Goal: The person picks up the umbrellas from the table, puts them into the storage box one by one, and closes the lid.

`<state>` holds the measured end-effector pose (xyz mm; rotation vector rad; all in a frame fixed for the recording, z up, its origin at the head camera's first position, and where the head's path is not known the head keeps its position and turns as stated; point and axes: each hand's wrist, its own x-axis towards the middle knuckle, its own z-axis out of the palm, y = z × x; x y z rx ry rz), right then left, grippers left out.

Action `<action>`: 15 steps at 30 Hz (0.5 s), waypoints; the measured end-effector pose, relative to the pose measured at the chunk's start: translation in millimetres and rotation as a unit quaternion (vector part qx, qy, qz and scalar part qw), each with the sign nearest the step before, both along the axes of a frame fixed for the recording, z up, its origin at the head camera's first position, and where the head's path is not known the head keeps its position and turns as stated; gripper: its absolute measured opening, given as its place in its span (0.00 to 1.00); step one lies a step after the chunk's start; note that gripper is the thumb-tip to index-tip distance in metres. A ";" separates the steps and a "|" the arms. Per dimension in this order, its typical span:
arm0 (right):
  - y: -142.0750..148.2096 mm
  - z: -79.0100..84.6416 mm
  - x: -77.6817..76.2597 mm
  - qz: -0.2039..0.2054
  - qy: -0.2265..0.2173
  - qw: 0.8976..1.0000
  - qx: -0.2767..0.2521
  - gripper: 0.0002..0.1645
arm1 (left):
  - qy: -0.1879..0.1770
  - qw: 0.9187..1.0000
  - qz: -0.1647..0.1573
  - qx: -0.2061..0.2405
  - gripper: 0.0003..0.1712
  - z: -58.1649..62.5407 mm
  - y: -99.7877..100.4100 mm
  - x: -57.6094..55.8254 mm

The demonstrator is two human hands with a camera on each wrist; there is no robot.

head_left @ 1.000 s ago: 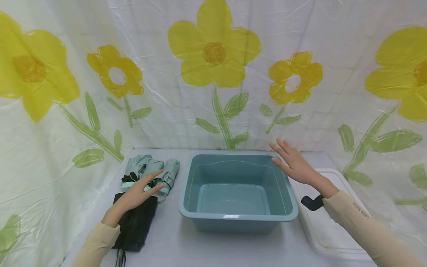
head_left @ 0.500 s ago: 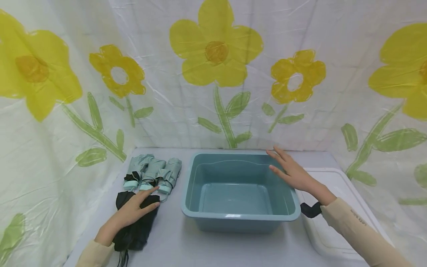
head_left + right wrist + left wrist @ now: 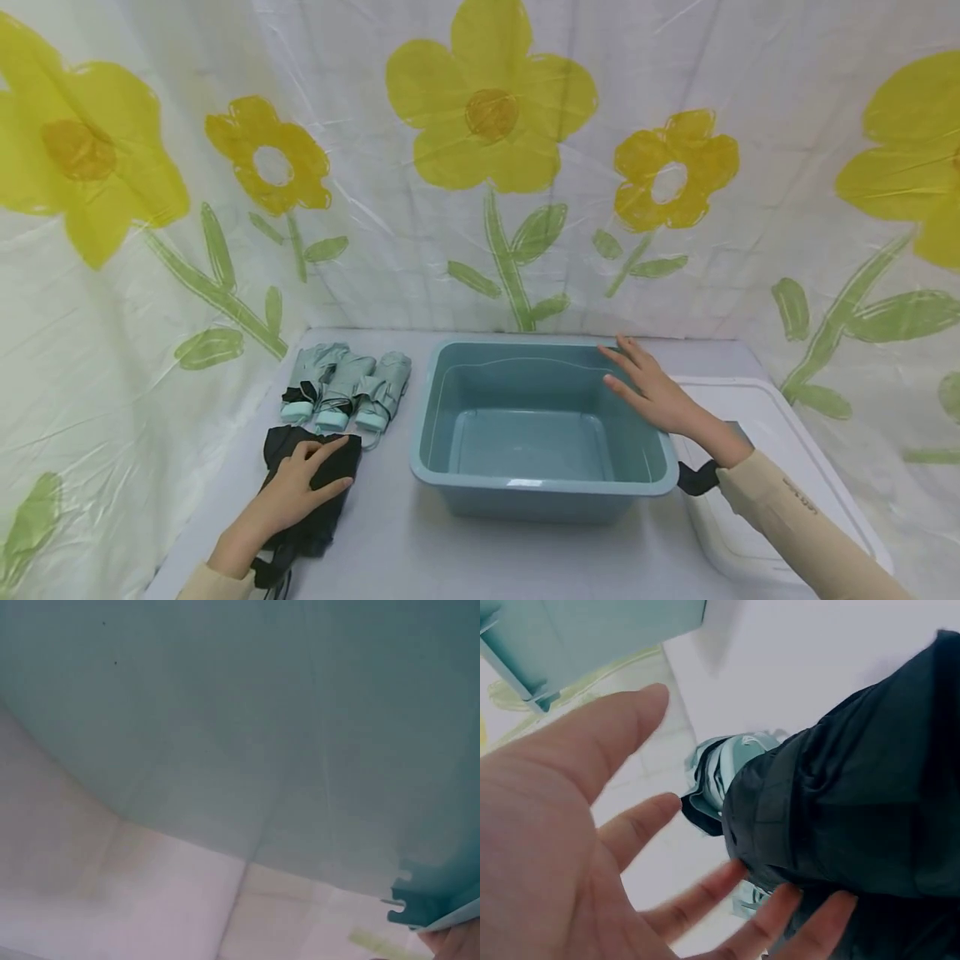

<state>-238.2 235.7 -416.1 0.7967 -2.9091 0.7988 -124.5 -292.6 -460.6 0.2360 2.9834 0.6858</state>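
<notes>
My left hand is over a black fabric bundle with dark cords at its near end. The left wrist view shows its fingers spread, fingertips at the side of the black bundle; whether they touch it I cannot tell. Just behind lie three folded pale-teal umbrellas side by side, light handles toward me. My right hand is at the right rim of a teal plastic tub, fingers extended. In the right wrist view the tub's wall fills most of the picture, with a bit of hand at the lower right corner.
A white lid-like panel lies on the right, partly under my right forearm. The pale tabletop shows in front of the tub. A flowered curtain hangs behind and at both sides.
My left hand has moved back toward me, from over the umbrellas onto the black bundle. My right hand has come down slightly at the tub's right rim.
</notes>
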 end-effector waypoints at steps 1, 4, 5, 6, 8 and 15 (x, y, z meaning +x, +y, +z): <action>0.1 -0.3 -0.2 0.001 -0.001 1.000 -0.003 0.33 | -0.007 1.000 0.003 0.000 0.38 -0.6 -0.2 0.8; 0.3 -1.0 -0.8 -0.001 -0.003 1.000 -0.009 0.33 | -0.032 0.999 0.015 -0.002 0.41 -2.0 -0.7 2.7; 0.2 -1.3 -1.0 -0.002 -0.003 1.000 -0.011 0.33 | -0.039 0.999 0.019 -0.004 0.42 -3.0 -1.1 3.2; 0.1 -1.6 -1.1 -0.002 -0.003 1.000 -0.012 0.33 | -0.047 0.999 0.022 -0.005 0.42 -4.2 -1.3 3.8; 0.0 -2.6 -1.5 -0.004 -0.003 1.000 -0.014 0.33 | -0.055 0.998 0.028 -0.009 0.43 -7.3 -1.3 5.0; -1.0 -5.5 -2.6 -0.007 -0.001 1.000 -0.024 0.33 | -0.038 0.996 0.035 -0.079 0.39 -16.1 8.4 5.8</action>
